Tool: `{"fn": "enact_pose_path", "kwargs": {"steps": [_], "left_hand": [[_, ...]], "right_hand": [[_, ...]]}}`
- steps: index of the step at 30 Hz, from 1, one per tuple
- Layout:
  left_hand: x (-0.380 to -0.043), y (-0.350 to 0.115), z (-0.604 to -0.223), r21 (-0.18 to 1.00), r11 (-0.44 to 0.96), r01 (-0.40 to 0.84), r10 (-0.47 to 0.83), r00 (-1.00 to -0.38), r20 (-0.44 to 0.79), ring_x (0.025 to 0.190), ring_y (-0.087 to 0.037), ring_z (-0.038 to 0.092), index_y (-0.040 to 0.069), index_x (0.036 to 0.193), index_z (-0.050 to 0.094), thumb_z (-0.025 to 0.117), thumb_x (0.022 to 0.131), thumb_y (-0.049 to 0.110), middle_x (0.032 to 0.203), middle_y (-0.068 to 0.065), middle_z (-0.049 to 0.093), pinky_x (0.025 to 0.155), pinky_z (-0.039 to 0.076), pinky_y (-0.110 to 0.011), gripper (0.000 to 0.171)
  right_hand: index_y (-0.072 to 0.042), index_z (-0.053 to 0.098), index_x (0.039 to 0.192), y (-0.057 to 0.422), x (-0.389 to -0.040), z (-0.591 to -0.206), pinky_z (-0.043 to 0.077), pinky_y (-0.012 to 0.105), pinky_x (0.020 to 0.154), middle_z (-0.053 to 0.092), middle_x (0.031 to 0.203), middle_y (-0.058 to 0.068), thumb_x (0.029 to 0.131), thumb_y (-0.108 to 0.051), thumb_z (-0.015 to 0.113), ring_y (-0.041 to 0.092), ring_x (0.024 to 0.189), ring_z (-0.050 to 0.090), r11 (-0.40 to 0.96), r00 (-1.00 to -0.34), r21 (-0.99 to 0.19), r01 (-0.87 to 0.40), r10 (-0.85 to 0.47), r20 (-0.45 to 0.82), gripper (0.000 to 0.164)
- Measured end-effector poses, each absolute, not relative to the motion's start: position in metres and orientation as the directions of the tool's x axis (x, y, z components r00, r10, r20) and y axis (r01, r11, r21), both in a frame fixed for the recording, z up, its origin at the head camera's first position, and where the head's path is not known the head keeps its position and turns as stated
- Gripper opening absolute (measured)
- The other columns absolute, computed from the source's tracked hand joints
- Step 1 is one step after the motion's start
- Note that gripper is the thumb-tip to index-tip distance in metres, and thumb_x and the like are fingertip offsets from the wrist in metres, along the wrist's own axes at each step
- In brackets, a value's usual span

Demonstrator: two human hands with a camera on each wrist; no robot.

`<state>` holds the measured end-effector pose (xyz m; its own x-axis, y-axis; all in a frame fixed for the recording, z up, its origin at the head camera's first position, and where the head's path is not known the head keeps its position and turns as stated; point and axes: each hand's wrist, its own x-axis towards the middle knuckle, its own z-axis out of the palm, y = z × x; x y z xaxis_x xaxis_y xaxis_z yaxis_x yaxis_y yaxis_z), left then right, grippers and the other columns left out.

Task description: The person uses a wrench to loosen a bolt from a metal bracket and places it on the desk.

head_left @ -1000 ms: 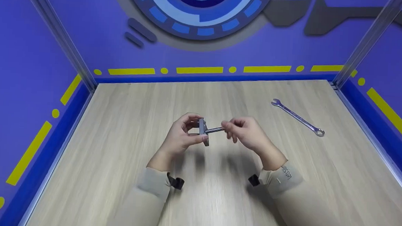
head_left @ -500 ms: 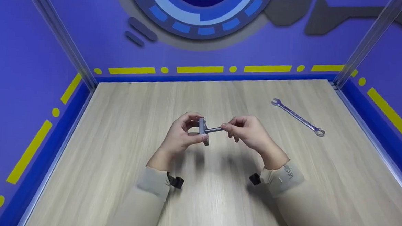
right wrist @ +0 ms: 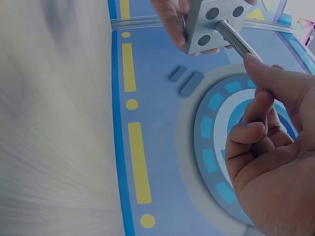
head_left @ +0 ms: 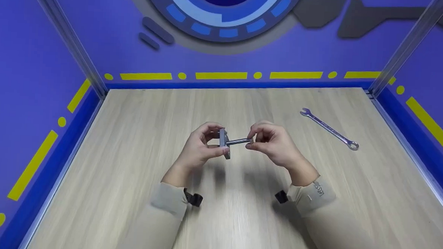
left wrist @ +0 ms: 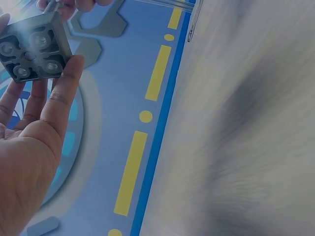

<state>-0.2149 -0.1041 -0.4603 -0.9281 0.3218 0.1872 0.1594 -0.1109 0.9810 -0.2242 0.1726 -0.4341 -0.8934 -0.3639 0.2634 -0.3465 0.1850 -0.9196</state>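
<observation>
My left hand (head_left: 197, 148) holds a square grey metal block (head_left: 222, 138) by its edges, up off the table. Round holes show on one face of the block (right wrist: 199, 37); the opposite face (left wrist: 35, 46) has a recessed pattern with round bosses. A threaded metal rod (right wrist: 236, 38) sticks out from the middle of the holed face and points right in the head view. At the rod's far end, my right hand (head_left: 275, 146) pinches it between thumb and index finger. The fingers hide the rod's tip, and its other end sits inside the block.
A combination wrench (head_left: 329, 129) lies at the back right of the wood-grain table (head_left: 150, 117), open end toward the back. Blue printed panels (head_left: 209, 59) with metal corner posts enclose the table's back and sides.
My right thumb and fingers have shifted their hold on the rod's end: the index finger is now higher and the thumb lower. My left hand and the block have hardly moved.
</observation>
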Motion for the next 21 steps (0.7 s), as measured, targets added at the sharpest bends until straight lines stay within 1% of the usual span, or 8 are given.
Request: {"fn": "enact_pose_path", "kwargs": {"steps": [3, 6, 8, 10, 12, 13, 16, 21], "left_hand": [[-0.2149, -0.1046, -0.4604, 0.981, -0.116, 0.155, 0.325, -0.928, 0.185, 0.124, -0.022, 0.067, 0.000, 0.141, 0.062, 0.090, 0.086, -0.009, 0.133, -0.009, 0.065, 0.105, 0.070, -0.040, 0.062], [-0.2151, -0.1046, -0.4602, 0.981, -0.118, 0.153, 0.313, -0.932, 0.183, 0.124, -0.022, 0.067, 0.000, 0.141, 0.063, 0.089, 0.086, -0.010, 0.132, -0.008, 0.065, 0.106, 0.070, -0.040, 0.061], [-0.2152, -0.1042, -0.4600, 0.982, -0.114, 0.153, 0.305, -0.935, 0.181, 0.123, -0.022, 0.067, 0.000, 0.141, 0.063, 0.090, 0.086, -0.009, 0.131, -0.008, 0.065, 0.106, 0.070, -0.040, 0.061], [-0.2149, -0.1033, -0.4598, 0.982, -0.104, 0.155, 0.303, -0.936, 0.180, 0.123, -0.022, 0.067, 0.000, 0.141, 0.063, 0.090, 0.086, -0.009, 0.131, -0.008, 0.065, 0.106, 0.070, -0.039, 0.062], [-0.2146, -0.1026, -0.4599, 0.984, -0.087, 0.157, 0.308, -0.935, 0.177, 0.123, -0.022, 0.067, 0.000, 0.142, 0.063, 0.091, 0.086, -0.008, 0.131, -0.008, 0.065, 0.106, 0.070, -0.039, 0.063], [-0.2144, -0.1023, -0.4599, 0.984, -0.080, 0.160, 0.313, -0.933, 0.177, 0.124, -0.022, 0.067, -0.001, 0.143, 0.063, 0.091, 0.086, -0.007, 0.131, -0.008, 0.065, 0.106, 0.070, -0.038, 0.064], [-0.2141, -0.1017, -0.4599, 0.984, -0.065, 0.167, 0.317, -0.931, 0.179, 0.124, -0.022, 0.067, -0.004, 0.144, 0.061, 0.091, 0.086, -0.007, 0.132, -0.008, 0.066, 0.106, 0.070, -0.038, 0.066], [-0.2140, -0.1030, -0.4608, 0.983, -0.055, 0.175, 0.319, -0.930, 0.183, 0.126, -0.022, 0.066, -0.005, 0.145, 0.061, 0.092, 0.085, -0.007, 0.133, -0.009, 0.066, 0.107, 0.070, -0.037, 0.067]], "right_hand": [[-0.001, 0.079, 0.121, 0.1741, -0.2251, -0.4334, 0.049, 0.017, 0.064, 0.069, 0.111, 0.004, 0.088, 0.000, 0.094, 0.010, 0.078, 0.060, 0.242, -0.906, -0.923, -0.299, -0.375, 0.196, 0.036], [-0.004, 0.078, 0.126, 0.1757, -0.2271, -0.4322, 0.053, 0.019, 0.064, 0.074, 0.105, 0.002, 0.098, -0.014, 0.089, 0.010, 0.076, 0.062, 0.292, -0.925, -0.931, -0.216, -0.367, 0.099, 0.032], [-0.002, 0.079, 0.115, 0.1759, -0.2282, -0.4317, 0.053, 0.020, 0.059, 0.076, 0.094, 0.000, 0.108, -0.025, 0.080, 0.009, 0.068, 0.061, 0.294, -0.936, -0.944, -0.150, -0.351, 0.039, 0.024], [-0.002, 0.078, 0.097, 0.1750, -0.2284, -0.4315, 0.050, 0.021, 0.052, 0.075, 0.078, 0.000, 0.115, -0.035, 0.069, 0.009, 0.057, 0.057, 0.283, -0.942, -0.955, -0.087, -0.336, -0.013, 0.039], [-0.003, 0.075, 0.083, 0.1734, -0.2275, -0.4313, 0.046, 0.021, 0.047, 0.072, 0.068, 0.000, 0.117, -0.042, 0.064, 0.008, 0.050, 0.052, 0.281, -0.943, -0.959, -0.047, -0.330, -0.051, 0.052], [-0.003, 0.074, 0.080, 0.1728, -0.2270, -0.4312, 0.045, 0.021, 0.046, 0.070, 0.065, -0.001, 0.116, -0.044, 0.064, 0.008, 0.048, 0.051, 0.284, -0.941, -0.958, -0.038, -0.333, -0.061, 0.056], [-0.007, 0.074, 0.077, 0.1713, -0.2261, -0.4318, 0.046, 0.021, 0.046, 0.069, 0.063, -0.002, 0.114, -0.042, 0.069, 0.008, 0.047, 0.051, 0.290, -0.937, -0.956, -0.044, -0.344, -0.061, 0.052], [-0.005, 0.079, 0.087, 0.1735, -0.2260, -0.4324, 0.049, 0.020, 0.049, 0.071, 0.069, -0.003, 0.109, -0.031, 0.077, 0.008, 0.050, 0.053, 0.292, -0.932, -0.952, -0.094, -0.361, -0.019, 0.034]]}}
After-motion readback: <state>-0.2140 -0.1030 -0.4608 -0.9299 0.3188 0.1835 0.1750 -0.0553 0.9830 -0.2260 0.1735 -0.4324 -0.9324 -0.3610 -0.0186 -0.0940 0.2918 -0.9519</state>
